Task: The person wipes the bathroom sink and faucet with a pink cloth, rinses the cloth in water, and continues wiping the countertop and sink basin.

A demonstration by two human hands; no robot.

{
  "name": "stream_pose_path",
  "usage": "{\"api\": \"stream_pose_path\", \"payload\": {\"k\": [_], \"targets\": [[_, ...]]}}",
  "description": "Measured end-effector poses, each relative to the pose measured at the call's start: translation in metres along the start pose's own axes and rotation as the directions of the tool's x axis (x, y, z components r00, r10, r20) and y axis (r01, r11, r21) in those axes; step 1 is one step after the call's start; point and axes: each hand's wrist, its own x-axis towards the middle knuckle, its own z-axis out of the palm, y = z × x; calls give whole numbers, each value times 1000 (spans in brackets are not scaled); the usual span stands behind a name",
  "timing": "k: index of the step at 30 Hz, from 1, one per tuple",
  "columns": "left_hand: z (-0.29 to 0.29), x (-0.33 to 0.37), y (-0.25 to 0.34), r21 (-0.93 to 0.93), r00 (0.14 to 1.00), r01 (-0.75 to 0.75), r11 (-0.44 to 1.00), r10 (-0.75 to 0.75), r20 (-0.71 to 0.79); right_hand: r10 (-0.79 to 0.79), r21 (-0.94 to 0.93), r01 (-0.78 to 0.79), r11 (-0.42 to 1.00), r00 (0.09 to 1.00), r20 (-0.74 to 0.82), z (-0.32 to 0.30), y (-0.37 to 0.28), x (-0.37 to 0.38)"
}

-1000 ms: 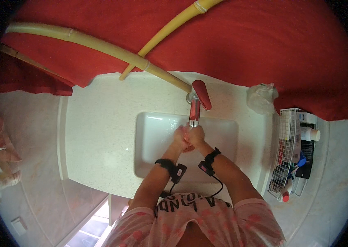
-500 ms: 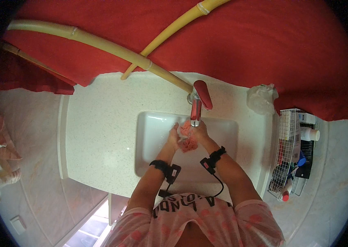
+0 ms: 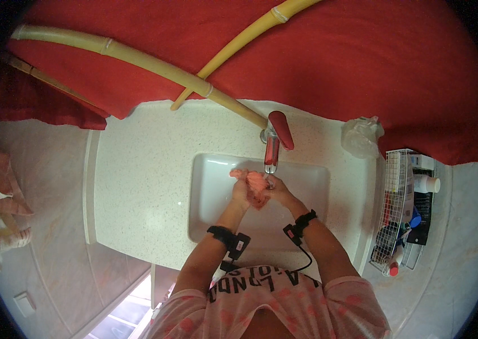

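Observation:
A crumpled coral-orange cloth (image 3: pixel 257 182) is bunched between my two hands over the white sink (image 3: pixel 208 220). My left hand (image 3: pixel 240 195) grips it from the left side, and a loose end hangs out past those fingers. From the right, my right hand (image 3: pixel 278 190) closes on the other side of the cloth, its fingers bent. Just above the hands is the spout of the chrome tap (image 3: pixel 271 155) with its red lever (image 3: pixel 281 130). Some of the fingertips are hidden by the folds.
Two bamboo poles (image 3: pixel 154 66) cross over red fabric (image 3: pixel 363 56) behind the pale speckled counter (image 3: pixel 137 186). A clear plastic bag (image 3: pixel 362 137) sits at the back right. Beside the counter, a white wire basket (image 3: pixel 391 209) holds bottles and packages. Towels (image 3: pixel 1 209) hang at far left.
The cloth has been spread wider, with an end now out to the upper left. My right hand has shifted slightly right and down from under the tap.

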Motion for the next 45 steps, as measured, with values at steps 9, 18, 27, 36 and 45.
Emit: {"api": "stream_pose_path", "payload": {"k": [9, 18, 27, 36, 45], "targets": [[-26, 33, -9, -117, 999, -18, 993, 15, -33, 126, 383, -53, 922, 977, -171, 16, -31, -13], [-32, 54, -48, -263, 985, -161, 951, 140, -98, -8, -349, -61, 935, 981, -195, 28, -77, -2], [-27, 44, -41, -240, 989, 150, 959, -146, 36, -150, -577, 37, 816, 977, -150, 55, -60, -15], [-56, 69, -36, -189, 897, 338, 922, -254, 363, -132, -612, -48, 790, 960, -246, 46, -50, 2], [-23, 36, -17, -32, 897, 223, 974, -192, 398, 238, -321, -368, 872, 894, -379, 34, -59, 23]]}}
